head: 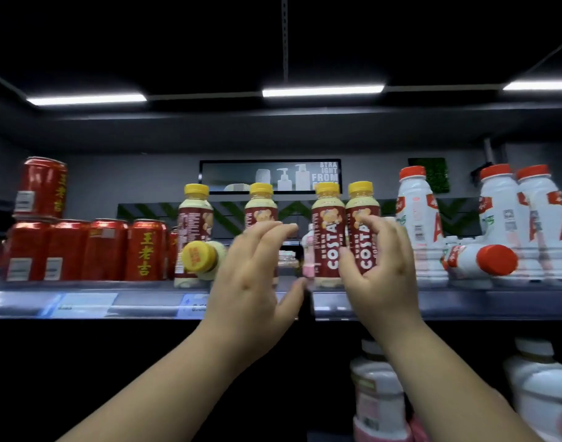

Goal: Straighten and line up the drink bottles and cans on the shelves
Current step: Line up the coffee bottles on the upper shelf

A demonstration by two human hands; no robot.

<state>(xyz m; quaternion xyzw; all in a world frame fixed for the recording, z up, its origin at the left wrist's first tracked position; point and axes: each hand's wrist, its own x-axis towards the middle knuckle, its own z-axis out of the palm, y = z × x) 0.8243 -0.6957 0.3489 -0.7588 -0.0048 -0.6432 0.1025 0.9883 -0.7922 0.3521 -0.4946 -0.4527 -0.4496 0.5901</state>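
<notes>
Both forearms reach up from below. Under the right forearm, on the lower shelf, stand pale bottles (378, 393), too dim to read.

Left hand (257, 275): open, fingers spread and relaxed, holding nothing, raised in front of a coffee bottle (260, 202) with a yellow cap.

Right hand (378, 266): thumb and curved fingers cupped about the rightmost coffee bottle (362, 224). Blur hides whether they actually grip it.

Just left of that hand's thumb stands a third coffee bottle (325, 231), upright and touching its neighbour. Pale creamy liquid shows above and below the brown labels.

Between the two hands is a small pink object (308, 260), too blurred to tell what it is.

Left of the left hand is a tipped coffee bottle (200, 256), lying with its cap toward the camera against another upright one (195, 218).

Further left is a row of red cans (82, 250), with one stacked can (42, 186) tilted on top.

Right of the right hand are white bottles (416, 218) with red caps, upright. Their contents are hidden. One fallen white bottle (483, 260) lies on its side among them.

All of these sit on the upper shelf (113, 303), level with the hands.
</notes>
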